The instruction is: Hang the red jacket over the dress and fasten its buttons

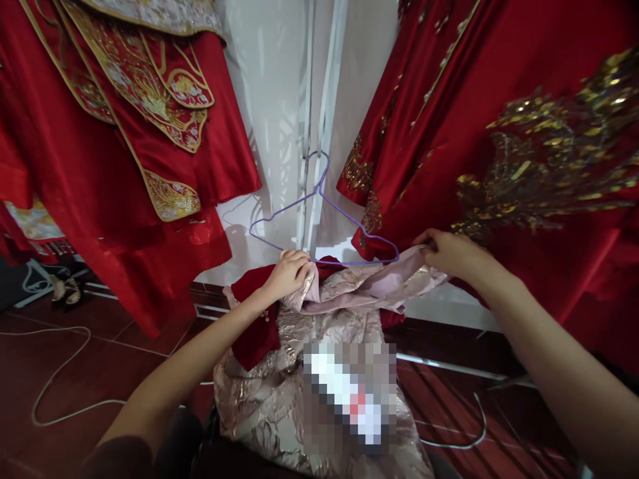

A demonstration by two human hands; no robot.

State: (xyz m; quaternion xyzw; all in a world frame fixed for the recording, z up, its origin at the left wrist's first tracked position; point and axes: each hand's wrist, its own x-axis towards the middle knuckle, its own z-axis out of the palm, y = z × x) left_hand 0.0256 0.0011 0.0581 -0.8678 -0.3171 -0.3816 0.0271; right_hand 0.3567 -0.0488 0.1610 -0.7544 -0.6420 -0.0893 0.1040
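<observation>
A pale pink-gold brocade garment [344, 326] lies across my lap, with dark red fabric [254, 332] at its upper left. My left hand [292, 274] is closed on the garment's folded top edge, close to the bottom bar of a purple hanger [287, 207]. Whether those fingers also touch the bar, I cannot tell. Out to the right, my right hand [449, 254] pinches the other end of that edge, which is stretched between both hands and shows a plain pink lining. The hanger stands upright behind the garment, its hook near a white metal post.
Red gowns with gold embroidery [172, 193] hang at left, and a red sequined gown [499, 159] hangs at right. White metal posts [327, 86] rise in the middle. A pale cable [60, 379] curls over the tiled floor. A blurred-out patch [349, 399] covers something on my lap.
</observation>
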